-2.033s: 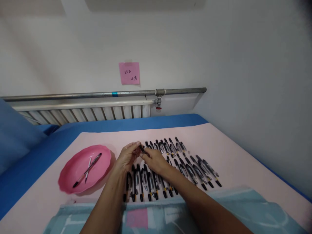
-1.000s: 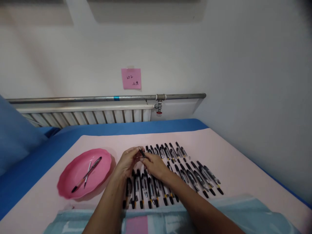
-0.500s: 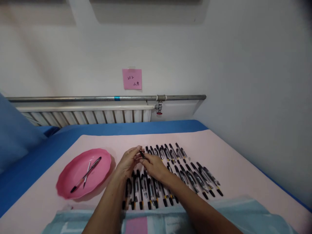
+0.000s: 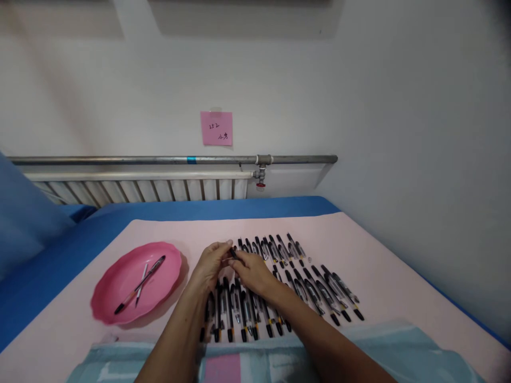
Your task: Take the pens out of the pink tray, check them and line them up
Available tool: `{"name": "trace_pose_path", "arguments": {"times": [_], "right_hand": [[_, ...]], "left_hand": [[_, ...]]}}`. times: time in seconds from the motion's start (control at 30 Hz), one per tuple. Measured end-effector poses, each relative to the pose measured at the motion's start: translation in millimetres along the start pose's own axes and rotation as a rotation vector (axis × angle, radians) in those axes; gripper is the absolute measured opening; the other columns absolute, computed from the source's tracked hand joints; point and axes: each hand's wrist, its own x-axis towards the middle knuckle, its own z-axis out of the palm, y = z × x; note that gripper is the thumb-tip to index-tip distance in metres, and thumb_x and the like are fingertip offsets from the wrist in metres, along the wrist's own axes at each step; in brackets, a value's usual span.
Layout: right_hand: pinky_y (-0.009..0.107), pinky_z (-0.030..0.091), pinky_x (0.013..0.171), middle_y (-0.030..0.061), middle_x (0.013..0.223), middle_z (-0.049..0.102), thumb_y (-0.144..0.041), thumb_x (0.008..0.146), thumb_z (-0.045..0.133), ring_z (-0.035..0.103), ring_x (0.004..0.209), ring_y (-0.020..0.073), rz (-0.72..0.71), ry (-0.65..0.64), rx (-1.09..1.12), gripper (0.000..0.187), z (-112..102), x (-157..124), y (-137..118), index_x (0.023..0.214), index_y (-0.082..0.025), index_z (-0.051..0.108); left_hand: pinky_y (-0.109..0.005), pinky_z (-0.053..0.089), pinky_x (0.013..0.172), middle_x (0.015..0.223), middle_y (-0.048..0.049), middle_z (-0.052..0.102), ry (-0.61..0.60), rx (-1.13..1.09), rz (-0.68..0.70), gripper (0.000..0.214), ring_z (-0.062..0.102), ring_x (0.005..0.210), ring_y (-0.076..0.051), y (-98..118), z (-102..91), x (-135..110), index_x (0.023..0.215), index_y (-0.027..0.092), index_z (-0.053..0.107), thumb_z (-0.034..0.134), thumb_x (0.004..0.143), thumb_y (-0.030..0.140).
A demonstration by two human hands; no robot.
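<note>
My left hand [image 4: 211, 264] and my right hand [image 4: 251, 272] meet above the pink sheet, fingertips pinched together on one small black pen [image 4: 232, 252]. Both hands are closed on it. Beneath and to the right of them lie several black pens [image 4: 315, 282] in rows; some are hidden under my hands and forearms. A pink plate [image 4: 120, 298] to the left holds one black pen [image 4: 140, 284] and a thin refill.
The pink sheet [image 4: 399, 287] covers a blue mattress [image 4: 59, 255]. A light blue towel [image 4: 399, 356] lies along the near edge. A radiator [image 4: 131, 189] and a metal pipe [image 4: 159, 159] run along the white wall, with a pink note [image 4: 216, 127] above.
My hands have stayed joined on the small black pen, with only slight finger shifts. The view has tilted a little, so everything sits lower in the frame.
</note>
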Motion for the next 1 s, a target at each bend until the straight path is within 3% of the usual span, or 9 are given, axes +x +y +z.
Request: {"name": "trace_pose_path", "arguments": {"times": [0.1, 0.2, 0.43, 0.57, 0.63, 0.77, 1.0], "right_hand": [[0.020, 0.035, 0.055, -0.0018, 0.060, 0.056, -0.022, 0.080, 0.043, 0.052, 0.062, 0.0116, 0.021, -0.012, 0.003, 0.014, 0.3, 0.6, 0.8, 0.075, -0.018, 0.056], [0.020, 0.035, 0.055, -0.0020, 0.059, 0.056, -0.021, 0.080, 0.043, 0.052, 0.061, 0.0115, 0.029, -0.013, -0.004, 0.014, 0.2, 0.5, 0.7, 0.075, -0.018, 0.056], [0.020, 0.034, 0.054, -0.0022, 0.059, 0.056, -0.024, 0.080, 0.044, 0.051, 0.057, 0.0103, 0.008, 0.003, -0.020, 0.015, -1.8, 1.0, 2.5, 0.075, -0.018, 0.056], [0.020, 0.033, 0.050, -0.0021, 0.055, 0.055, -0.026, 0.080, 0.043, 0.048, 0.051, 0.0087, 0.129, 0.087, -0.046, 0.020, -14.7, 6.4, 9.2, 0.064, -0.017, 0.050], [0.019, 0.032, 0.049, -0.0023, 0.053, 0.054, -0.028, 0.080, 0.043, 0.047, 0.048, 0.0082, 0.175, 0.138, -0.044, 0.022, -21.9, 8.4, 11.9, 0.061, -0.017, 0.048], [0.019, 0.032, 0.047, -0.0030, 0.052, 0.053, -0.028, 0.079, 0.044, 0.046, 0.045, 0.0074, 0.182, 0.167, -0.023, 0.022, -27.8, 9.3, 13.9, 0.060, -0.018, 0.044], [0.019, 0.033, 0.046, -0.0042, 0.050, 0.050, -0.031, 0.079, 0.043, 0.047, 0.045, 0.0079, 0.166, 0.132, 0.018, 0.023, -25.1, 8.8, 15.3, 0.061, -0.018, 0.044]], "left_hand": [[-0.021, 0.041, 0.054, 0.047, 0.0026, 0.054, 0.003, -0.003, 0.019, 0.027, 0.050, 0.048, -0.007, -0.3, -1.7, 1.1, 0.052, 0.012, 0.055, 0.077, 0.049, 0.027], [-0.023, 0.042, 0.058, 0.056, -0.0015, 0.060, -0.023, 0.007, 0.013, 0.024, 0.055, 0.056, -0.010, 0.8, -1.5, 0.1, 0.062, 0.011, 0.061, 0.076, 0.050, 0.026], [-0.024, 0.042, 0.058, 0.062, -0.0040, 0.060, -0.038, 0.087, 0.043, 0.030, 0.055, 0.057, -0.012, -3.4, 0.3, 0.5, 0.066, 0.011, 0.061, 0.068, 0.060, 0.039], [-0.031, 0.043, 0.071, 0.090, -0.0100, 0.063, 0.033, 0.407, 0.222, 0.030, 0.058, 0.082, -0.019, -9.8, -6.5, 8.0, 0.081, 0.015, 0.062, 0.049, 0.075, 0.041], [-0.033, 0.039, 0.081, 0.096, -0.0091, 0.062, 0.048, 0.570, 0.300, 0.019, 0.054, 0.093, -0.021, -14.1, -8.0, 11.9, 0.082, 0.018, 0.064, 0.053, 0.073, 0.031], [-0.033, 0.026, 0.093, 0.093, -0.0071, 0.061, 0.020, 0.771, 0.355, 0.012, 0.046, 0.104, -0.024, -24.0, -3.7, 15.7, 0.070, 0.022, 0.066, 0.061, 0.062, 0.014], [-0.038, 0.023, 0.091, 0.083, -0.0103, 0.056, 0.134, 0.881, 0.296, 0.009, 0.040, 0.107, -0.031, -28.3, -9.5, 17.2, 0.057, 0.018, 0.057, 0.059, 0.062, 0.011]]}}
